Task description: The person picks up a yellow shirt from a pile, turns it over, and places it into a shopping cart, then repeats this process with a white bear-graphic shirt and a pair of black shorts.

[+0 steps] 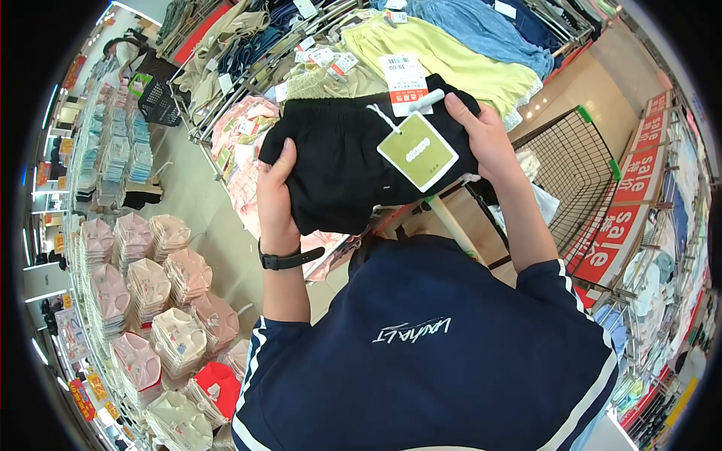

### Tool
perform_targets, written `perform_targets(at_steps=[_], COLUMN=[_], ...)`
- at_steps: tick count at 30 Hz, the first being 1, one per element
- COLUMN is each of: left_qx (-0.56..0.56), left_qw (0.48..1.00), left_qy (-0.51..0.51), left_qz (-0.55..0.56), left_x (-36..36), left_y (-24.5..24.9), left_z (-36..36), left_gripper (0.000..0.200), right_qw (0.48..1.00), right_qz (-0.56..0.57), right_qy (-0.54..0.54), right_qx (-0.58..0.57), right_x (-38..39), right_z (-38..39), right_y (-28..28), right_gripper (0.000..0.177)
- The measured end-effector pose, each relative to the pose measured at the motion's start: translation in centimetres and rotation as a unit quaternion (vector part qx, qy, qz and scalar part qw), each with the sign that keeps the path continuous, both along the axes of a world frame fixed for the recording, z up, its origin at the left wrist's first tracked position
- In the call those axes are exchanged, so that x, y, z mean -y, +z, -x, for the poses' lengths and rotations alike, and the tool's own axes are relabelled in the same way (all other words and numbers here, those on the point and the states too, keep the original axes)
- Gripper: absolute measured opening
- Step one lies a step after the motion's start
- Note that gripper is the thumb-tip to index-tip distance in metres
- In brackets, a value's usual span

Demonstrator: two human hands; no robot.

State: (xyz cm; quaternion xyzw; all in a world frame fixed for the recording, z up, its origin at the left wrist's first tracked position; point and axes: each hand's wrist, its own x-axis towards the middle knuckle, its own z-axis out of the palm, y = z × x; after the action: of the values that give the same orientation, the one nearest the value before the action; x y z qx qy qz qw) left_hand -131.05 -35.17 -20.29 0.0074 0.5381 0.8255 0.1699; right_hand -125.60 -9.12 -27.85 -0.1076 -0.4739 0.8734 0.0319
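A pair of black shorts (335, 161) with a gathered elastic waist, perhaps folded, is stretched between my two hands. My left hand (278, 192), a black band on its wrist, grips the left edge with the thumb on top. At the upper right corner, my right hand (481, 131) pinches the cloth, its thumb beside a white tag fastener. A green square hang tag (417, 152) dangles on a white cord over the front. Above it a white and red price label (406, 81) stands up from the waistband. My fingers behind the cloth are hidden.
Behind the shorts, a display rack holds yellow shorts (444, 60), blue denim (481, 30) and pink clothes (244, 161). A black mesh cart (568, 173) stands at right, near red sale signs (628, 195). Stacks of folded underwear (150, 289) hang at left.
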Motion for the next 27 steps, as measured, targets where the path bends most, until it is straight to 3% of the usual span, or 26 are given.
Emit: perform_targets(at_steps=[4,8,9,12,15,19,23,27], left_qx=[0.108,0.155,0.137,0.145,0.121,0.058,-0.054,-0.071], left_qw=[0.980,0.971,0.974,0.972,0.976,0.991,0.995,0.994], left_qy=[-0.068,-0.081,-0.095,-0.104,-0.074,-0.067,0.039,0.005], left_qz=[-0.155,-0.164,-0.153,-0.151,-0.168,-0.104,0.073,0.083], left_x=[0.5,-0.7,-0.9,-0.6,-1.7,-1.1,0.1,1.9], left_y=[-0.3,-1.3,-1.4,-1.8,-0.8,-1.6,1.4,3.3], left_z=[1.3,0.6,0.2,-0.3,-1.6,-2.3,-1.4,0.2], left_gripper=[0.036,0.037,0.038,0.039,0.039,0.041,0.033,0.036], right_qw=[0.991,0.972,0.978,0.993,0.991,0.982,0.992,0.992], right_qz=[0.127,0.207,0.144,0.016,0.086,0.164,0.116,0.064], right_qy=[0.019,0.076,0.091,0.114,0.103,0.054,0.037,0.039], right_qx=[0.029,-0.076,-0.118,-0.009,-0.011,-0.081,-0.043,-0.098], right_x=[1.4,2.6,2.9,2.9,2.3,1.3,-0.8,-0.7], right_z=[0.0,-1.8,-2.1,-2.7,-3.2,-2.4,-1.0,0.8], right_y=[0.5,-0.4,-1.1,-2.2,-1.9,-1.2,-0.3,-0.5], right_gripper=[0.038,0.054,0.060,0.046,0.040,0.035,0.030,0.033])
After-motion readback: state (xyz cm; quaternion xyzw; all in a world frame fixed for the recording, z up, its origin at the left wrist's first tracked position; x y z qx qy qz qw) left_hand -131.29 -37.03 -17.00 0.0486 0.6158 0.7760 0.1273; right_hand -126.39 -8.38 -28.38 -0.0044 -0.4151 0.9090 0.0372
